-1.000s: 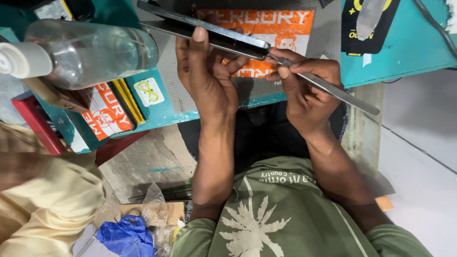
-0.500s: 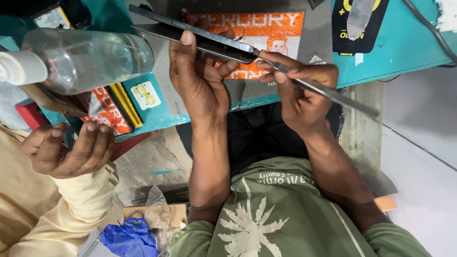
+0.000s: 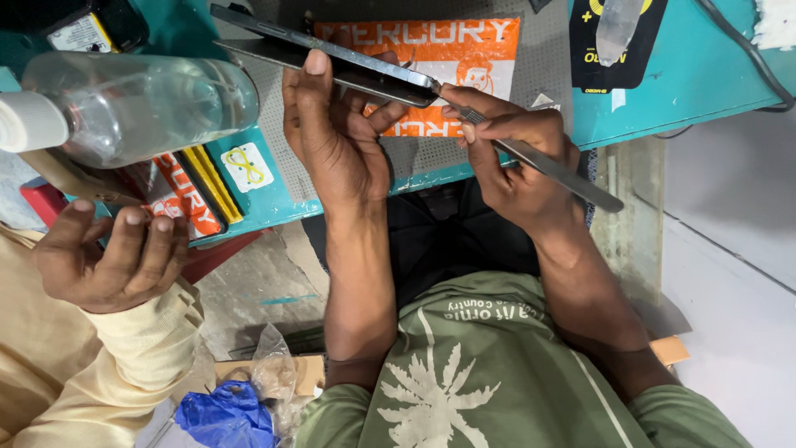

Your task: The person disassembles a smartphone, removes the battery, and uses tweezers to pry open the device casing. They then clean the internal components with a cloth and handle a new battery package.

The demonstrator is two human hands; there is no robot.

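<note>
Phone edge being pried with a metal tool, held above the bench.

1 slim dark phone [image 3: 332, 56] is held edge-on over the teal bench [image 3: 688, 83], above an orange-and-grey work mat [image 3: 489, 58]. The left hand [image 3: 336, 141] clamps it, fingers wrapped around the body and thumb on the upper edge. The right hand [image 3: 518, 158] pinches 1 metal pry tool [image 3: 539, 162] between thumb and fingers, tip at the phone's corner seam. Judged step: separating the casing; the next move calls for a shallow tool angle and a steady clamp. Nearby: 1 clear bottle [image 3: 137, 104] lying sideways, 1 blue bag [image 3: 224, 415] below, and 1 co-worker's hand [image 3: 112, 257], loosely curled, empty.
</note>
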